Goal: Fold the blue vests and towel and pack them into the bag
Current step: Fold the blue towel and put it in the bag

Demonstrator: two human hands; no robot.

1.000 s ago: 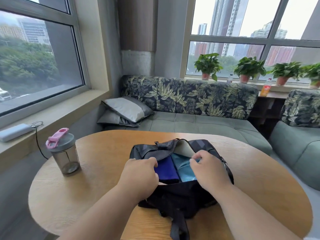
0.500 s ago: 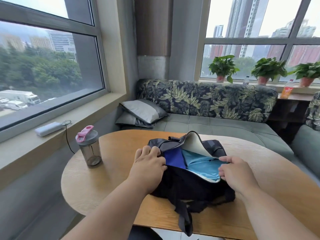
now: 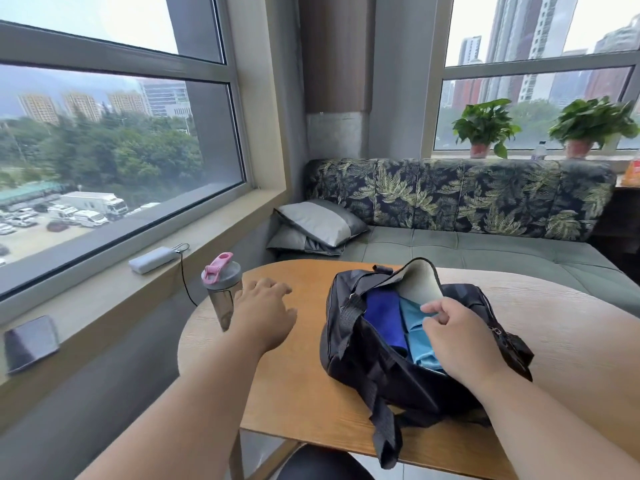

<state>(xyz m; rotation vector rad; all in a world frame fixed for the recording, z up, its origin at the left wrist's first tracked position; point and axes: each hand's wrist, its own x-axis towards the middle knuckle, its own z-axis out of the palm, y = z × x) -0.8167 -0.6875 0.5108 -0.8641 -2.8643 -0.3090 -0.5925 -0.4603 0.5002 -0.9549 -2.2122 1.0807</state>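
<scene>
While the black bag (image 3: 408, 355) lies unzipped on the wooden counter (image 3: 294, 386), a dark blue fold (image 3: 382, 320) and a lighter blue fold (image 3: 420, 337) sit side by side inside it. The right hand (image 3: 453, 337) has its grip pinched on the lighter cloth near the bag's mouth; the left hand (image 3: 265, 313) hovers with a loose, wide grip beside the shaker bottle (image 3: 221, 292). Packing looks nearly finished: best to tuck the cloth flat, clear of the zip.

Black bag (image 3: 398, 372), royal-blue and sky-blue cloth inside; leaf-patterned sofa back (image 3: 457, 195); pink-capped bottle (image 3: 221, 292).
</scene>
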